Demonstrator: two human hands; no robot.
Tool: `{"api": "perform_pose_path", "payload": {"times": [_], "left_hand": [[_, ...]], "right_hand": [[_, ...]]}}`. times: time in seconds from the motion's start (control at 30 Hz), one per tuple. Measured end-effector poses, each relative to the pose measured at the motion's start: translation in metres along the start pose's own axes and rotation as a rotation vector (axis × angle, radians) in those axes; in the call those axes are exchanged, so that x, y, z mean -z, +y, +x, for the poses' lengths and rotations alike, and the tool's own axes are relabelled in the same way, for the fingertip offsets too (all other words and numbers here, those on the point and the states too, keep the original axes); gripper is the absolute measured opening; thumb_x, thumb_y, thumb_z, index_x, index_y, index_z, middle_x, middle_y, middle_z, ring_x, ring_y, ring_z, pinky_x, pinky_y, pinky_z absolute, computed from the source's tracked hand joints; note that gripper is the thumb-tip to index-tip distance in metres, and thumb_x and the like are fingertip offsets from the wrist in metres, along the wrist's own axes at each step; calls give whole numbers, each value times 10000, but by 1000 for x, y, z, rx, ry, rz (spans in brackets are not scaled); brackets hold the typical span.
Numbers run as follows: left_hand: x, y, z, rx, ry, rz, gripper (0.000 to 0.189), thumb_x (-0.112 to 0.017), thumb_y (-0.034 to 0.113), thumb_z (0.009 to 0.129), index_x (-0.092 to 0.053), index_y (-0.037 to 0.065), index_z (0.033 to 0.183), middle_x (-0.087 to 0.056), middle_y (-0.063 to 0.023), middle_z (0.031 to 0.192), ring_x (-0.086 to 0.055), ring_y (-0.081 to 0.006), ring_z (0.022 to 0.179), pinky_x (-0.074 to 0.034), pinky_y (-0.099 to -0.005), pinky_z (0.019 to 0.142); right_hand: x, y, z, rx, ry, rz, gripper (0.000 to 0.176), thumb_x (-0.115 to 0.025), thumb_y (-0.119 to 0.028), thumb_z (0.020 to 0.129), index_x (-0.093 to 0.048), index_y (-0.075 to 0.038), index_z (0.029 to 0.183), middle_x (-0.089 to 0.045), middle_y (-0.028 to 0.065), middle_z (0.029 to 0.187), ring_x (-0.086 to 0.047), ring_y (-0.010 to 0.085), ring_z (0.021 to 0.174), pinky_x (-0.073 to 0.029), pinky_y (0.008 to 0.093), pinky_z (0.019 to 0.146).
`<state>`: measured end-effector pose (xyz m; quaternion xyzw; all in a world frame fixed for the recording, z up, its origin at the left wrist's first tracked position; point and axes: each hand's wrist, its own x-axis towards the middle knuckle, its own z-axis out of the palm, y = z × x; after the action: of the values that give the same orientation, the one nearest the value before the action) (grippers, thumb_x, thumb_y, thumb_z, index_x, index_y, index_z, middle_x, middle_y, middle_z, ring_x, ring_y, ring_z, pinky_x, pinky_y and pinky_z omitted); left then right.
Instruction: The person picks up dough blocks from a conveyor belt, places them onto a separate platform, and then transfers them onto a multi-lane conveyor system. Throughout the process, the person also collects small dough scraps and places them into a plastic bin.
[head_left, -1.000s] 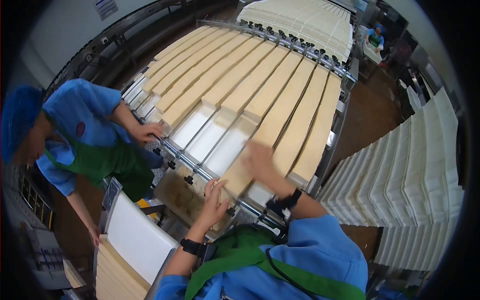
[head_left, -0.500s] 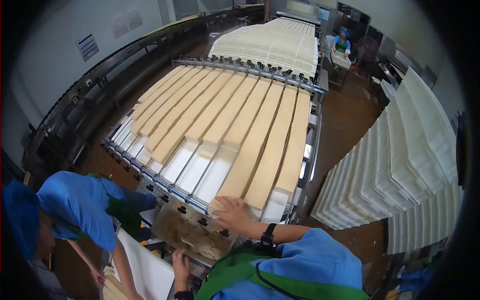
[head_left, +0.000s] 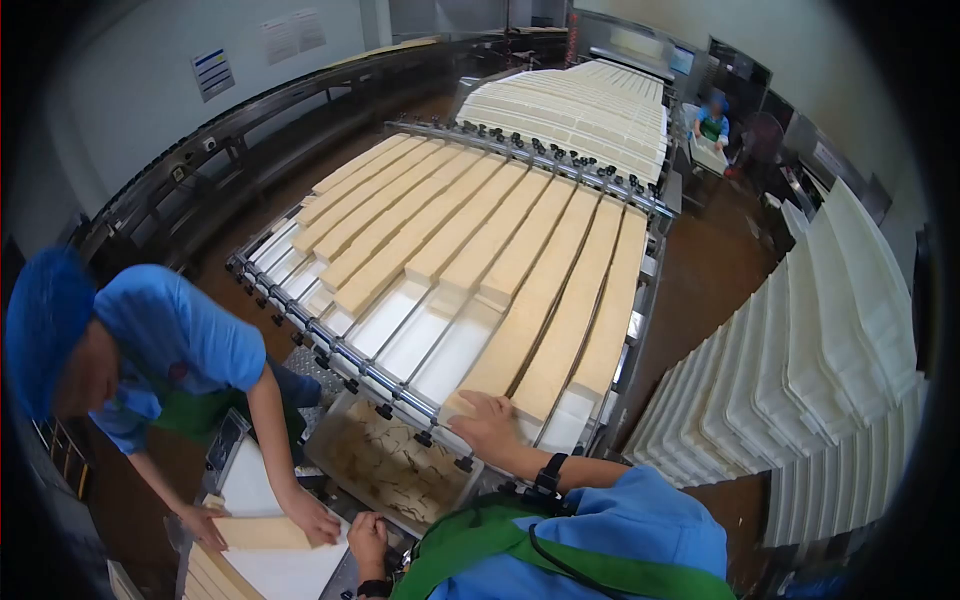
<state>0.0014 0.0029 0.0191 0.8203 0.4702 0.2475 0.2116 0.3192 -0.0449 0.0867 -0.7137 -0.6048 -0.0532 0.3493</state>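
Several wall notices (head_left: 212,75) are illegibly small; the right hand (head_left: 486,424) spreads over a cream slab (head_left: 519,338).

Pale wall (head_left: 130,100) at left; posted notices (head_left: 213,74) on it. Brown floor (head_left: 700,250), glossy. Dark metal conveyor (head_left: 240,125) alongside wall. Stacked white trays (head_left: 800,340) at right. Far end: control screen (head_left: 682,60), fan (head_left: 763,135).

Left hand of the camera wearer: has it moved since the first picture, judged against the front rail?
Yes: the left hand has moved away from the front rail, back toward the camera.
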Motion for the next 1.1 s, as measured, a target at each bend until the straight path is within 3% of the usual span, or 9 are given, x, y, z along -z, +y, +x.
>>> {"api": "perform_pose_path", "payload": {"times": [0.07,0.17,0.27,0.37,0.6,0.77,0.87,0.97,1.1], "left_hand": [[-2,-4,-1,-9,-18,8,67,-579,43,717,-638,52,745,-629,-103,787,-614,-300,721,-502,-383,657],[-1,-3,0,-28,12,-14,68,-578,50,719,-640,53,747,-629,-102,783,-613,-302,717,-504,-382,650],[-1,-2,1,-13,1,34,65,-585,67,722,-644,69,748,-626,-94,777,-615,-292,717,-506,-375,646],[-2,-4,1,5,-4,16,61,-590,84,727,-648,94,743,-624,-81,774,-616,-281,722,-508,-373,647],[-23,-26,-3,40,-123,38,125,-572,180,782,-644,140,876,-615,-51,858,-615,-268,792,-505,-385,678],[-16,-18,-1,86,-227,-83,148,-532,156,809,-632,118,911,-611,-55,921,-603,-260,879,-490,-391,765],[-7,-17,-5,21,-145,-255,162,-506,131,818,-637,104,910,-615,-57,921,-604,-263,873,-493,-377,772],[20,-17,-17,-3,6,-312,171,-497,110,813,-643,95,903,-619,-60,927,-605,-262,868,-498,-365,769],[58,-51,-52,213,306,-199,159,-521,105,808,-641,72,907,-618,-98,951,-597,-283,898,-494,-357,800]], "right_hand": [[2,-1,-1,-13,-13,4,185,-619,-178,792,-659,-210,970,-474,75,1289,-446,253,1158,-256,421,942],[3,1,2,143,-43,-166,239,-567,-148,790,-658,-189,1008,-426,86,1356,-446,257,1161,-273,431,932],[13,-8,19,211,-168,-277,354,-577,-116,698,-667,-192,1032,-404,135,1374,-424,286,1186,-292,434,941],[11,-5,29,233,-315,-222,390,-560,-90,700,-656,-169,1070,-370,150,1408,-426,316,1188,-315,459,949],[-2,7,38,374,-184,-154,200,-661,-112,684,-720,-121,875,-452,216,1307,-457,369,1124,-357,453,921],[-10,29,28,203,-136,-286,155,-710,-188,677,-719,-157,829,-436,151,1343,-414,345,1181,-296,505,982],[-24,34,24,39,-229,-319,146,-705,-151,681,-711,-131,826,-434,155,1341,-379,352,1227,-263,526,1004],[-21,15,37,46,-325,-368,152,-689,-108,691,-700,-105,842,-430,175,1338,-364,354,1248,-254,527,1006],[-37,-22,50,130,-262,-52,157,-703,-77,670,-646,-72,817,-493,188,1254,-441,352,1168,-300,482,960]]}}
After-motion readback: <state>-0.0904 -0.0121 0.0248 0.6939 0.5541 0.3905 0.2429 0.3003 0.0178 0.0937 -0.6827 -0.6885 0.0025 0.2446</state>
